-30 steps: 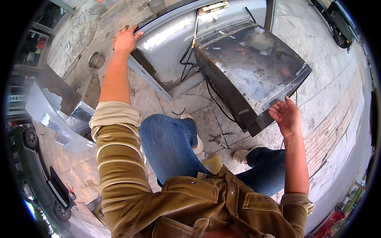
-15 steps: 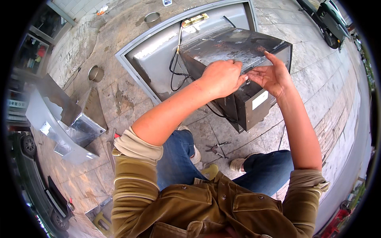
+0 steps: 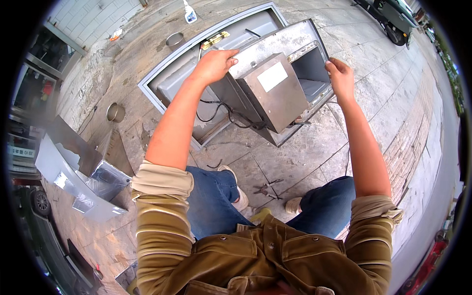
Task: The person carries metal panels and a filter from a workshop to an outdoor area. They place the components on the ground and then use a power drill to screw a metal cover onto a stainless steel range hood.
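Observation:
A dark, greasy metal housing (image 3: 273, 47) is tilted in front of me, resting against a grey metal shell. Fixed to it is a smaller brown metal box (image 3: 275, 105) with a white label, beside a square opening (image 3: 312, 78) that shows a grey inside. My left hand (image 3: 216, 66) is closed on the housing's left upper edge. On the opposite edge, my right hand (image 3: 340, 77) pinches the rim between thumb and fingers. Black cables (image 3: 221, 109) run from the shell round the housing's lower left side.
The grey shell (image 3: 174, 81) lies on the paving beyond the housing. Pliers (image 3: 268, 189) lie between my feet. A bent metal panel (image 3: 73, 172) stands at left, near a metal ring (image 3: 115, 112). A second ring (image 3: 174, 40) and a spray bottle (image 3: 190, 13) are farther off.
The housing has turned so that the face with the smaller box and opening shows. My hands have moved apart, from close together on one edge to opposite edges.

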`<state>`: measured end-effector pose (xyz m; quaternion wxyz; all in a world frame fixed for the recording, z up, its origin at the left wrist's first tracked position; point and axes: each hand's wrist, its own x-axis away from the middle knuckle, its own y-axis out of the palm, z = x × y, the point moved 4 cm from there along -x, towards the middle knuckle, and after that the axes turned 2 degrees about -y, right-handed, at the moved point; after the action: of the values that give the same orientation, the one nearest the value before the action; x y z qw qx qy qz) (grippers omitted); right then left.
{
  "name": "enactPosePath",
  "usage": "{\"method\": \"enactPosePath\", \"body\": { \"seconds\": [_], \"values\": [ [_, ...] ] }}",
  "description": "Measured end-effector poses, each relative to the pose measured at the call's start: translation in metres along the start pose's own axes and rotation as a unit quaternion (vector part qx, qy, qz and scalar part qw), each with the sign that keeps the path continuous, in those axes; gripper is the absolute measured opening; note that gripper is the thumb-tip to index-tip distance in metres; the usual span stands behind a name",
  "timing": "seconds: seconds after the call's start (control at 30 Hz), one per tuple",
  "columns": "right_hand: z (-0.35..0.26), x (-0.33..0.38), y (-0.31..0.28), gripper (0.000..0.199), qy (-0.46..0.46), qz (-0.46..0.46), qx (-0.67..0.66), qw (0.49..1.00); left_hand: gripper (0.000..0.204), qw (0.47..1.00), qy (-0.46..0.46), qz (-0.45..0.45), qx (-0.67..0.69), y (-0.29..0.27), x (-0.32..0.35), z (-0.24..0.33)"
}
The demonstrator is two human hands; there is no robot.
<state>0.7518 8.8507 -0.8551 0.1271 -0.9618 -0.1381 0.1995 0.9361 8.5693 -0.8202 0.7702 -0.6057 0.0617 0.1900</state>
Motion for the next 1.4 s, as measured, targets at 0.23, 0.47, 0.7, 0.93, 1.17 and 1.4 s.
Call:
{"method": "enactPosePath", "body": {
  "seconds": [0.23, 0.47, 0.7, 0.93, 1.17, 1.4],
  "values": [
    [0.089, 0.02, 0.062, 0.043, -0.227, -0.082, 0.266, 0.933, 0.039, 0.997, -0.061, -0.006, 0.05, -0.01, -0.04, -0.047],
    [0.086, -0.022, 0.125, 0.042, -0.301, -0.178, 0.335, 0.875, 0.057, 0.96, -0.195, 0.12, 0.164, -0.008, -0.048, -0.099],
    [0.049, -0.059, 0.175, 0.043, -0.37, -0.153, 0.358, 0.843, 0.053, 0.899, -0.206, 0.3, 0.242, 0.004, -0.088, -0.195],
    [0.031, -0.092, 0.214, 0.043, -0.388, -0.149, 0.357, 0.836, 0.046, 0.816, -0.207, 0.372, 0.392, 0.017, -0.117, -0.259],
    [0.013, -0.111, 0.243, 0.043, -0.371, -0.16, 0.339, 0.85, 0.041, 0.773, -0.18, 0.417, 0.444, 0.019, -0.126, -0.295],
    [-0.002, -0.134, 0.272, 0.046, -0.319, -0.188, 0.367, 0.853, 0.037, 0.734, -0.183, 0.429, 0.495, 0.024, -0.148, -0.336]
  ]
}}
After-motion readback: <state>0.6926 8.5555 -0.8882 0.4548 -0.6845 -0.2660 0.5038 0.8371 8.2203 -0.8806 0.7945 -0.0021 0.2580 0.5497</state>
